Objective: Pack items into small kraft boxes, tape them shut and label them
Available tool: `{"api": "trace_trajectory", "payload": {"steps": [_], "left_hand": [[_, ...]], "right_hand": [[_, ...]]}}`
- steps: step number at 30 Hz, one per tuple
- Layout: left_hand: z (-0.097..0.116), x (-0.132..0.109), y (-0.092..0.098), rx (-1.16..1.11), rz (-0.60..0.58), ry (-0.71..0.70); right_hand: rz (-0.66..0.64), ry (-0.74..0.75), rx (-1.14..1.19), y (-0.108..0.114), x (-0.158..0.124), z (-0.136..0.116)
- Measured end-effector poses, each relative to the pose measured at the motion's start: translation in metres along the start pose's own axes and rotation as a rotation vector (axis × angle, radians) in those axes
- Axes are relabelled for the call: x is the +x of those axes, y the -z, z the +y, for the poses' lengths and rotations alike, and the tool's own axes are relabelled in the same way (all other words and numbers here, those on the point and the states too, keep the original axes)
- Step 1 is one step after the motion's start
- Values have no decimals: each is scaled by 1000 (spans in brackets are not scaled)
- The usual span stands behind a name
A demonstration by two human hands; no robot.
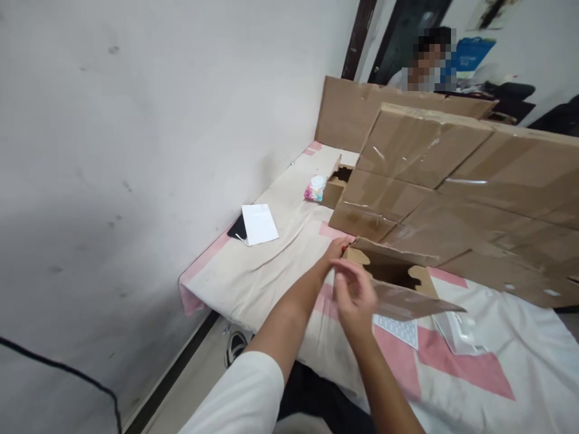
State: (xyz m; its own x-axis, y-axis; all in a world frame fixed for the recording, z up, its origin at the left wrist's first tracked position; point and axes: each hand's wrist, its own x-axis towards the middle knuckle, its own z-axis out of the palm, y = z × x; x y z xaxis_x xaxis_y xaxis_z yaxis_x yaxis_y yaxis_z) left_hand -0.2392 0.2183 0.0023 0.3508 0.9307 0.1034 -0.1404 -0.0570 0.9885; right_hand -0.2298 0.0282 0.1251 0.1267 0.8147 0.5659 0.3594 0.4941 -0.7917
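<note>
An open cardboard box (402,298) stands on the cloth-covered surface in front of me, its long flaps spread apart and its inside dark. My left hand (337,248) is at the box's far left corner, its fingers bent and partly hidden. A small red spot shows at those fingertips, too small to name. Closer to me, my right hand (356,293) hovers beside the left end of the box with curved fingers, a gap between thumb and fingers, and nothing visible in it. Under the near flap lies a white sheet with rows of oval shapes (398,330).
A tall cardboard partition (407,157) rises behind the box. A white plastic packet (459,334) lies to the right. Leftward are a white sheet (261,224) over a black flat object (237,228), a colourful packet (315,188) and a smaller box (333,193). A person (427,60) is beyond the partition.
</note>
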Motion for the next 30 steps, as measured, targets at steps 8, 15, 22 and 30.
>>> {"api": "trace_trajectory", "payload": {"steps": [8, 15, 22, 30], "left_hand": [[-1, -21, 2, 151, -91, -62], [30, -83, 12, 497, -287, -148], [26, -96, -10, 711, -97, -87], [103, -94, 43, 637, 157, -274]], "right_hand": [[346, 444, -760, 184, -21, -9], [147, 106, -807, 224, -45, 6], [334, -406, -818, 240, -71, 38], [419, -382, -252, 233, -75, 23]]}}
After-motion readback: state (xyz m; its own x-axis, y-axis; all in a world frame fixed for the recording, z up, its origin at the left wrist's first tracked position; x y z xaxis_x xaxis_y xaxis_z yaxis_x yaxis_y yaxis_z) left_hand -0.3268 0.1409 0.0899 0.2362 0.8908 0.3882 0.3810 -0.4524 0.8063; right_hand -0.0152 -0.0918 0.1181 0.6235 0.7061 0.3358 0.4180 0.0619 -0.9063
